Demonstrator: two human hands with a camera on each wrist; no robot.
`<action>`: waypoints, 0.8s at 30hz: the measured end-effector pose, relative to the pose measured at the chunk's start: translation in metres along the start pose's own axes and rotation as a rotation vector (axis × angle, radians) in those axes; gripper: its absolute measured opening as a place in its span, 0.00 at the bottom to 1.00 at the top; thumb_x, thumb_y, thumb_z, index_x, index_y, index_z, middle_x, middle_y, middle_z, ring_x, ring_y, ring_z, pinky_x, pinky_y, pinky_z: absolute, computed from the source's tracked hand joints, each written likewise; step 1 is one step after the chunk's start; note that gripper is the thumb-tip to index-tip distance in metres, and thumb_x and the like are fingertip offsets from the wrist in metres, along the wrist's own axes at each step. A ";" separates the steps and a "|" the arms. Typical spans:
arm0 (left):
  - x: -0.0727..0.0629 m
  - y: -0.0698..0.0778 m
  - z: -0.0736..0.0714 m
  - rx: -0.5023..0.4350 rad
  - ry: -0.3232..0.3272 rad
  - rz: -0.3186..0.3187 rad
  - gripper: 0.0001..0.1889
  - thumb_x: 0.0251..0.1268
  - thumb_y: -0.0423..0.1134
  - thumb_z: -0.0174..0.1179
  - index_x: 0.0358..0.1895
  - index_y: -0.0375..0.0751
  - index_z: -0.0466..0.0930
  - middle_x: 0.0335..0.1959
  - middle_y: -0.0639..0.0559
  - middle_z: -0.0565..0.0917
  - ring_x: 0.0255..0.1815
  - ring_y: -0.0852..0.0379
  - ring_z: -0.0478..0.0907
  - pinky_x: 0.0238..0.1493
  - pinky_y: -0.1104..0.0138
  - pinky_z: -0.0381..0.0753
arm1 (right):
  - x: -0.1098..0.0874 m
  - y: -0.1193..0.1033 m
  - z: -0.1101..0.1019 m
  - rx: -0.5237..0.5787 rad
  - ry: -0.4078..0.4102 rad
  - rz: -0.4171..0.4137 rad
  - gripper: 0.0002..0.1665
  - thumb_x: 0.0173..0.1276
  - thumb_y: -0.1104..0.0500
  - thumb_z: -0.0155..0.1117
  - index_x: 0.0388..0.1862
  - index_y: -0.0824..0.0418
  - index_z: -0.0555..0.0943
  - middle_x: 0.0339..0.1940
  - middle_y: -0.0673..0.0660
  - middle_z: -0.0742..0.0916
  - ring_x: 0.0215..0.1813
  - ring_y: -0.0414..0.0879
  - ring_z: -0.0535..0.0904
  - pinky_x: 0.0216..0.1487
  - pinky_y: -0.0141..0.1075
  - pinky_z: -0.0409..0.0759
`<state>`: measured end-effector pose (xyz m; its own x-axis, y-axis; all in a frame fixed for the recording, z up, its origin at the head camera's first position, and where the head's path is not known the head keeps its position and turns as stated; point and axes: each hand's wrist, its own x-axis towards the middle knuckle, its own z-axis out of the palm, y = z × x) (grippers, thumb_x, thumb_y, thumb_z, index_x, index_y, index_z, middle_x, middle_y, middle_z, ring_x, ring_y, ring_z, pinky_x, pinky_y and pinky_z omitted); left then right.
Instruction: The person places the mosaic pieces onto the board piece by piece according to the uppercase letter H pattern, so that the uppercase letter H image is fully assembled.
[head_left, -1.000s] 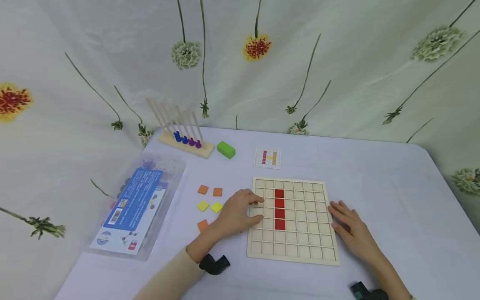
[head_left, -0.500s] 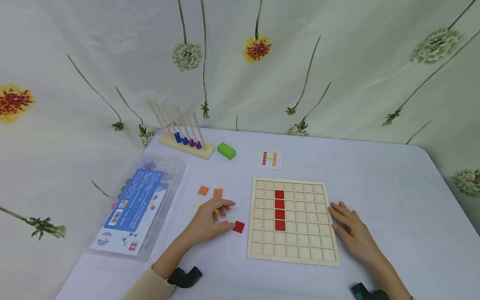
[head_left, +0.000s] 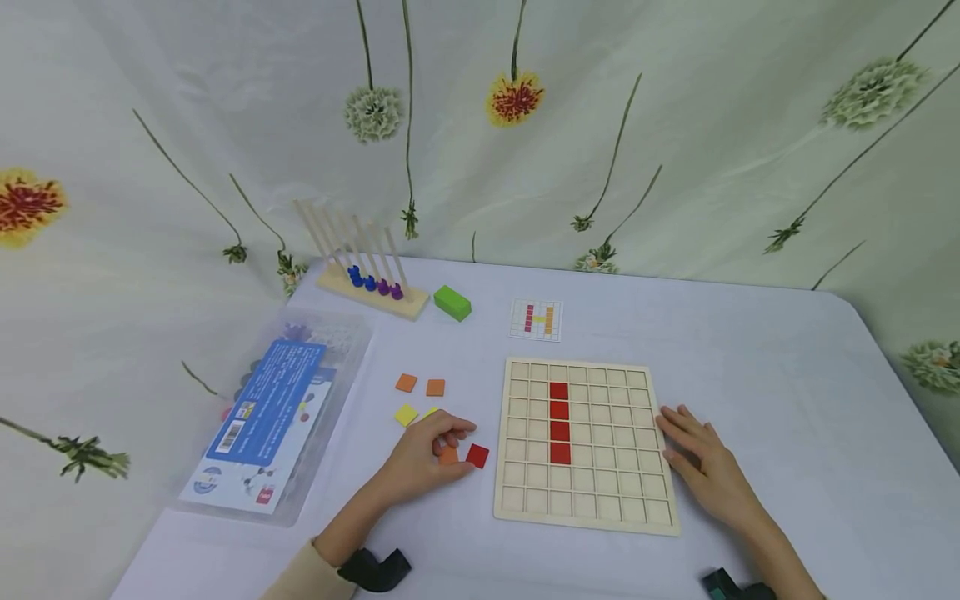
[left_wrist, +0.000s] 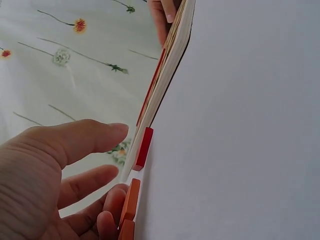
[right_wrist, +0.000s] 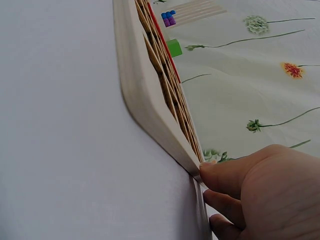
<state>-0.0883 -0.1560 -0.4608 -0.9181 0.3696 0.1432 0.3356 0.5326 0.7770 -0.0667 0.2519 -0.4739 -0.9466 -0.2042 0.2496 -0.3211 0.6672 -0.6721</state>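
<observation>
My left hand (head_left: 420, 460) hovers over the tiles left of the board, thumb and fingers apart, with nothing between them. Just beyond the fingertips lies a loose red tile (head_left: 477, 456), also seen as a red tile (left_wrist: 143, 149) in the left wrist view. An orange tile (head_left: 447, 456) shows partly under the hand. The wooden grid board (head_left: 615, 502) carries a column of several red tiles (head_left: 559, 410) in its cells. At its right edge my right hand (head_left: 705, 462) rests, and the thumb touches the board's side (right_wrist: 142, 107) in the right wrist view.
More orange tiles (head_left: 407, 382) and yellow tiles (head_left: 406, 415) lie left of the board. Behind it is a pattern card (head_left: 536, 321). A green block (head_left: 452, 302) and a peg stand (head_left: 371, 292) with beads sit at the back left. A clear plastic case (head_left: 300, 492) lies at left.
My left hand has moved left and slightly down from the board's left edge to the loose tiles. The loose red tile came into view. The right hand stays in place.
</observation>
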 end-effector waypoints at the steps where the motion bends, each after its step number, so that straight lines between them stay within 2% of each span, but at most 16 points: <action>1: 0.000 -0.001 0.001 0.009 0.002 -0.003 0.21 0.48 0.35 0.74 0.49 0.44 0.83 0.37 0.56 0.80 0.36 0.62 0.74 0.37 0.73 0.75 | 0.000 0.000 0.000 0.000 -0.001 0.001 0.26 0.68 0.66 0.61 0.65 0.69 0.74 0.69 0.71 0.72 0.79 0.52 0.54 0.71 0.68 0.44; 3: 0.000 -0.003 0.003 0.032 0.006 -0.008 0.21 0.48 0.36 0.75 0.49 0.45 0.84 0.37 0.57 0.80 0.36 0.63 0.74 0.37 0.73 0.75 | 0.000 0.000 0.000 0.001 -0.003 0.005 0.26 0.68 0.66 0.61 0.65 0.69 0.74 0.69 0.71 0.72 0.78 0.57 0.54 0.71 0.68 0.44; 6: 0.000 -0.005 0.006 0.068 0.014 -0.016 0.21 0.47 0.36 0.75 0.48 0.46 0.84 0.37 0.59 0.80 0.36 0.65 0.74 0.37 0.73 0.75 | 0.000 0.000 0.000 0.003 -0.005 0.007 0.26 0.68 0.66 0.61 0.65 0.69 0.73 0.69 0.71 0.72 0.78 0.58 0.54 0.71 0.68 0.44; 14: 0.000 -0.003 0.009 0.141 0.039 -0.005 0.20 0.46 0.33 0.74 0.46 0.45 0.85 0.37 0.58 0.80 0.36 0.65 0.73 0.38 0.72 0.77 | 0.000 0.000 -0.001 0.003 -0.002 0.002 0.26 0.68 0.66 0.61 0.65 0.69 0.74 0.69 0.71 0.72 0.80 0.50 0.53 0.72 0.68 0.44; 20: 0.000 -0.001 0.010 0.180 0.036 -0.012 0.17 0.46 0.33 0.73 0.44 0.45 0.86 0.35 0.60 0.77 0.35 0.66 0.72 0.34 0.74 0.74 | 0.001 0.001 -0.001 0.010 -0.002 -0.007 0.26 0.68 0.66 0.61 0.65 0.69 0.74 0.69 0.71 0.72 0.78 0.32 0.49 0.71 0.68 0.44; 24: 0.001 0.001 0.010 0.183 0.015 -0.029 0.14 0.48 0.33 0.73 0.41 0.45 0.87 0.35 0.60 0.75 0.36 0.64 0.71 0.32 0.75 0.73 | 0.000 0.001 -0.001 0.011 -0.004 -0.009 0.26 0.68 0.66 0.61 0.65 0.69 0.74 0.69 0.71 0.72 0.77 0.29 0.48 0.71 0.68 0.43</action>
<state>-0.0866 -0.1479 -0.4663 -0.9304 0.3415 0.1331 0.3409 0.6732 0.6562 -0.0674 0.2530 -0.4740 -0.9439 -0.2130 0.2523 -0.3295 0.6573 -0.6778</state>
